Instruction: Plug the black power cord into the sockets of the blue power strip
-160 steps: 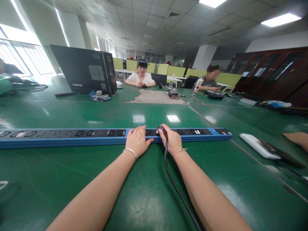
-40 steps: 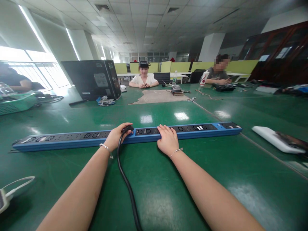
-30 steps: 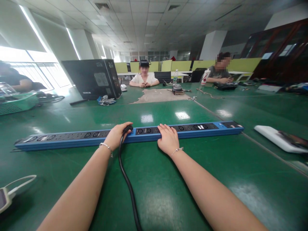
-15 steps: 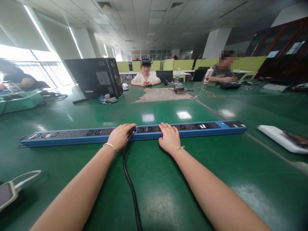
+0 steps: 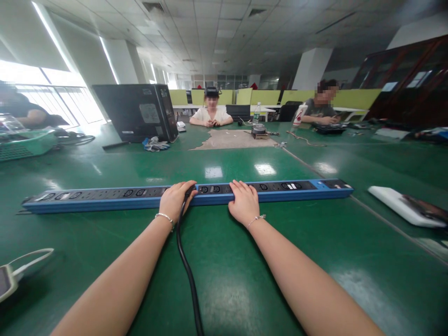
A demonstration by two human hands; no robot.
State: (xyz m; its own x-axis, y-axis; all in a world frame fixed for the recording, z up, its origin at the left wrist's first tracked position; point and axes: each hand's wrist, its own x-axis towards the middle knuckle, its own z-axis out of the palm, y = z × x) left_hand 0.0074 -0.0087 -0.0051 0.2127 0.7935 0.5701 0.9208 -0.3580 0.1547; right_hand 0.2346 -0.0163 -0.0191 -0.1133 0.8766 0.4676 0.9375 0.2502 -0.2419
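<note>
A long blue power strip [image 5: 294, 185] with black sockets lies crosswise on the green table [image 5: 224, 261]. Near its middle, my left hand [image 5: 175, 199] is closed round the plug end of a black cable [image 5: 189, 275], which is at the strip's sockets. How deep the plug sits is hidden by the fingers. The cable runs from there down past the bottom edge of the view. To the right, my right hand [image 5: 244, 200] grips the strip itself, with fingers over the top and the thumb at the near side.
A black computer case [image 5: 136, 112] and gloves [image 5: 156, 144] stand beyond the strip. A white device [image 5: 399, 203] lies right, a phone with a white cable [image 5: 35, 261] left. A green basket [image 5: 28, 144] is far left. Three people sit around the table.
The view has shifted slightly, so the strip and the right-side objects appear a little further left. Both hands keep their places on the strip and plug.
</note>
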